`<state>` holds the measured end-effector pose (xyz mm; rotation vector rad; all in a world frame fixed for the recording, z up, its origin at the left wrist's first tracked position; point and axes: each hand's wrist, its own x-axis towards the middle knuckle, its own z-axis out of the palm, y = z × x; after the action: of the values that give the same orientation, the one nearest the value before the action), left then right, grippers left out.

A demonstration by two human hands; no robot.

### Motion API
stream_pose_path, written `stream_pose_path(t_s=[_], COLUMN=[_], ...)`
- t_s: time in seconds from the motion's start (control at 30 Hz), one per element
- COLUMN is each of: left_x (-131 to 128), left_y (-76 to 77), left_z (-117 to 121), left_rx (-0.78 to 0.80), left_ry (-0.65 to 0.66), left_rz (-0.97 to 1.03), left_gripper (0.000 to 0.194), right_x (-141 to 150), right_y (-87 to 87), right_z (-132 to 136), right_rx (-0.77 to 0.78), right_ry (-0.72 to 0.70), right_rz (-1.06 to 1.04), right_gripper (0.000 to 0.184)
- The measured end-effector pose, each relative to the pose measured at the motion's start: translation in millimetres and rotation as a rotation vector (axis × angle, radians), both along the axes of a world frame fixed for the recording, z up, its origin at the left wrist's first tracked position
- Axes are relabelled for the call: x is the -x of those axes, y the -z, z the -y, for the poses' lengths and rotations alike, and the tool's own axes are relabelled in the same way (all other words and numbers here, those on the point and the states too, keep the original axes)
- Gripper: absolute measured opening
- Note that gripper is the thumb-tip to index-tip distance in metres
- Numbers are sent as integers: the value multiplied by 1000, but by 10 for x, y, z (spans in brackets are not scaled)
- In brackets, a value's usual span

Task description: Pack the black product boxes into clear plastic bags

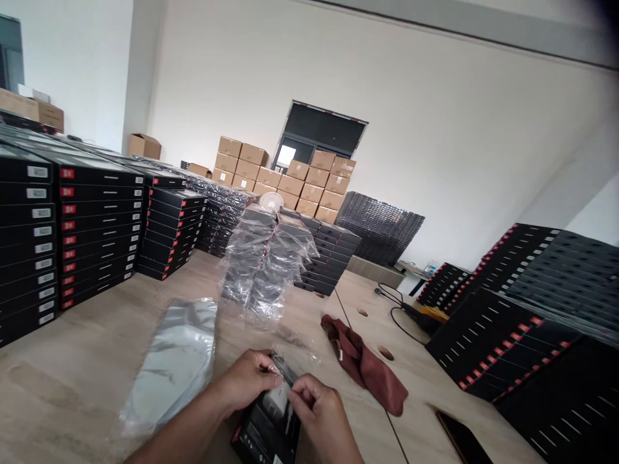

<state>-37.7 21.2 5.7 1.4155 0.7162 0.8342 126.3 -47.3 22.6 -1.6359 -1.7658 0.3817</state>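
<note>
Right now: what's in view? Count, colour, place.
box: 1, black, under hands
film: count unclear, clear, box's far end
bags: uncounted, pale, left of box
box stacks: many, black, left, centre, right
cloth: 1, dark red, right of hands
phone: 1, black, front right
cable: 1, black, right
unclear item: 1, yellow, right
cartons: many, brown, back
window: 1, dark, back wall
tables: count unclear, tan, front
left hand: 1, bare, on film
right hand: 1, bare, on film

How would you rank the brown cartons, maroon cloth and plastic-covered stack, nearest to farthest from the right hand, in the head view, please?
1. Maroon cloth, right of the right hand.
2. Plastic-covered stack, ahead and leftward.
3. Brown cartons, behind the stack.
</note>
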Motion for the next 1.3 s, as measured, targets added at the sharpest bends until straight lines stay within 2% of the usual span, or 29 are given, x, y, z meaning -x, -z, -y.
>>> stream_pose_path(t_s=[0.13,0.33,0.53,0.6,0.7,0.73,0.77,0.87,0.9,0.93,1.0,1.07,1.13,1.2,1.3], left_x=[12,-18,-33,-24,4,18,35,105,134,164,217,248,250,233,208], left_y=[6,105,92,61,32,31,33,42,37,26,-10,-52,-79,-86,-75], left_z=[-25,-69,-47,-39,-36,-38,-43,-69,-80,-90,-101,-95,-78,-60,-43], left_rx=[44,54,-25,-31,-41,-29,5,244,338,417,502,491,442,398,344], left_ry=[-2,-53,-65,-68,-40,-24,-10,-7,-9,7,98,247,353,386,349], left_rz=[34,40,-12,-33,-54,-44,-15,146,200,236,256,255,247,210,89], left_gripper=[27,39,38,36,27,21,23,71,78,76,60,44,39,38,37], right_x=[-28,12,42,-47,-258,-325,-378,-440,-429,-407,-346,-281,-232,-205,-207], right_y=[-19,-76,-50,-71,-123,-132,-133,-74,-37,4,92,172,227,247,219], right_z=[-10,14,-29,-49,-53,-50,-47,-57,-68,-82,-113,-138,-152,-158,-159], right_rx=[-4,8,-132,-209,-402,-449,-479,-471,-444,-409,-328,-250,-185,-132,-80], right_ry=[47,43,62,151,398,454,482,415,374,336,263,176,73,13,36], right_rz=[-89,-210,-43,-69,-119,-115,-102,-52,-40,-33,-54,-115,-187,-247,-322], right_gripper=[19,26,4,10,18,19,20,21,22,21,21,19,16,16,21])
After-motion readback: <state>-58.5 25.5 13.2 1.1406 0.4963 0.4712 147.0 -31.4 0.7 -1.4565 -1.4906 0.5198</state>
